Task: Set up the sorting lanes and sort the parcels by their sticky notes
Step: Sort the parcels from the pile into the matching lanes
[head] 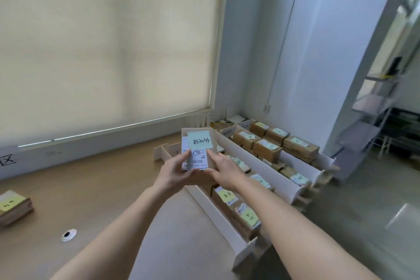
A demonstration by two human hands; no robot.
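Observation:
I hold a small brown parcel (pixel 196 136) up in front of me with both hands. A pale green sticky note (pixel 201 141) with handwriting is stuck over its white shipping label. My left hand (pixel 174 171) grips its left lower edge and my right hand (pixel 221 169) grips its right lower edge. Below and to the right run the white sorting lanes (pixel 254 167), divided by long white boards and filled with several parcels (pixel 267 150) bearing green or yellow notes. One more parcel with a yellow note (pixel 13 208) lies alone at the table's left edge.
The wooden table (pixel 91 188) stands against a wall under a window with a drawn blind (pixel 109 48). A round cable grommet (pixel 68 234) is set in the tabletop. To the right are a grey floor and a metal shelf rack (pixel 375 107).

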